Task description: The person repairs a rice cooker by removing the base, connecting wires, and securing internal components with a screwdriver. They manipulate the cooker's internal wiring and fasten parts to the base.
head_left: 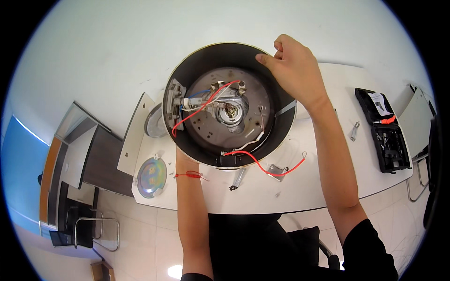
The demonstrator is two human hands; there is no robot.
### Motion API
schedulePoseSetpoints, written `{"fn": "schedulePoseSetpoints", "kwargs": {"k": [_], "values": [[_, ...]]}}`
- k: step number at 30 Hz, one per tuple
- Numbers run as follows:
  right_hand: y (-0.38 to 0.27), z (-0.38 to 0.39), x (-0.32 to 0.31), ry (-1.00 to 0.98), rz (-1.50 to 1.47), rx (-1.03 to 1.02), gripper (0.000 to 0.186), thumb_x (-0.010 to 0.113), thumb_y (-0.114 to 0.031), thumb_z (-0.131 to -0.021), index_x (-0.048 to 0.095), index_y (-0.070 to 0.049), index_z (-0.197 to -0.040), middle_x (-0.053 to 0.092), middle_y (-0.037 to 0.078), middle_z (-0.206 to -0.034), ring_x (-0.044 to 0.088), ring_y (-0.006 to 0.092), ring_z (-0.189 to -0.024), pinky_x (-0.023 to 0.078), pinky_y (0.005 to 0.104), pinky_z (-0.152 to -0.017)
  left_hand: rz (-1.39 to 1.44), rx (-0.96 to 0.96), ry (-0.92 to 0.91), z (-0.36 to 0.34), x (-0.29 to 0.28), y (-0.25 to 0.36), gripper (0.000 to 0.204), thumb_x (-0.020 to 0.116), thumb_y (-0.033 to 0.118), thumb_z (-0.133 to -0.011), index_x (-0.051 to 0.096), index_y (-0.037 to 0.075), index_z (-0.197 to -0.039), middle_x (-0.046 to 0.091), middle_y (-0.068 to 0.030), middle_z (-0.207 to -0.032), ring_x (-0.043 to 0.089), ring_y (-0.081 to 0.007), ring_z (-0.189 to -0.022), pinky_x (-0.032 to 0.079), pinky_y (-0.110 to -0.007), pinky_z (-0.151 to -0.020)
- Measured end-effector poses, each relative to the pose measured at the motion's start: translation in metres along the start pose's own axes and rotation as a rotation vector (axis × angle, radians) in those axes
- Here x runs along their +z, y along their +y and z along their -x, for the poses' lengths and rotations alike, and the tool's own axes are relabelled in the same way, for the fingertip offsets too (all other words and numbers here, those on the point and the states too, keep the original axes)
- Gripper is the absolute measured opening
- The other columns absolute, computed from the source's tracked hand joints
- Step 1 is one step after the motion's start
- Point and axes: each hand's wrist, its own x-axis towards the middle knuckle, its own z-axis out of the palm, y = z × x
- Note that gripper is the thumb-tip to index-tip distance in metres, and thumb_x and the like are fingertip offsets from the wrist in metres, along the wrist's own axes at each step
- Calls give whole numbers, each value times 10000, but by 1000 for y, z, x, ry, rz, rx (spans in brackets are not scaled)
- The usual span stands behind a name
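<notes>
A rice cooker body [202, 63], a round metal shell with a dark inner wall, is held up tilted above the table, its open side facing me. Inside lie a grey base plate [199, 122], a central round spring part [230, 114] and red, white and blue wires. One red wire [262, 169] hangs out over the lower rim. My right hand [295, 65] is closed at the upper right rim, thumb over the edge and fingers curled. My left hand [186, 161] reaches behind the shell's lower left; its fingers are hidden there.
On the white table [300, 199] lie a shiny round plate [152, 178], a red wire [190, 174], a small metal bracket [277, 171] and a grey metal tool [355, 131]. An open black tool case [389, 140] sits at the right. Chairs [96, 229] stand beyond the left.
</notes>
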Motion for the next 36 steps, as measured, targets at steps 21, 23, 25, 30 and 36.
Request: {"fn": "schedulePoseSetpoints", "kwargs": {"k": [21, 23, 25, 30, 36], "values": [[4, -2, 8, -57, 4, 56, 439, 808, -309, -854, 665, 68, -1029, 726, 227, -875, 715, 371, -850, 553, 433, -807, 6, 15, -1, 3, 3, 0, 530, 526, 445, -1077, 616, 38, -1403, 685, -139, -1364, 657, -311, -1219, 548, -452, -1050], [4, -2, 8, -55, 7, 55, 440, 808, -310, -853, 665, 67, -1029, 726, 226, -875, 715, 369, -851, 553, 432, -808, 4, 15, 2, 4, 2, -1, 528, 527, 443, -1077, 616, 38, -1403, 685, -139, -1364, 657, -311, -1219, 548, -452, -1050], [4, -2, 8, -54, 5, 53, 439, 809, -311, -853, 664, 66, -1027, 726, 225, -875, 714, 368, -850, 553, 432, -809, 2, 15, 3, 5, 2, -1, 527, 527, 442, -1076, 616, 37, -1403, 685, -139, -1364, 656, -312, -1219, 547, -453, -1050], [3, -2, 11, -43, -2, 52, 439, 809, -313, -851, 659, 64, -1017, 727, 222, -869, 714, 365, -845, 551, 433, -806, 8, 21, 5, 7, 1, 0, 524, 529, 437, -1076, 617, 37, -1402, 685, -139, -1364, 655, -313, -1220, 547, -454, -1051], [2, -1, 14, -33, 3, 43, 433, 808, -318, -853, 656, 58, -1005, 726, 214, -835, 718, 368, -818, 554, 437, -793, 10, 35, 11, 7, 0, 2, 520, 530, 432, -1075, 617, 36, -1401, 685, -139, -1363, 654, -314, -1221, 546, -455, -1052]]}}
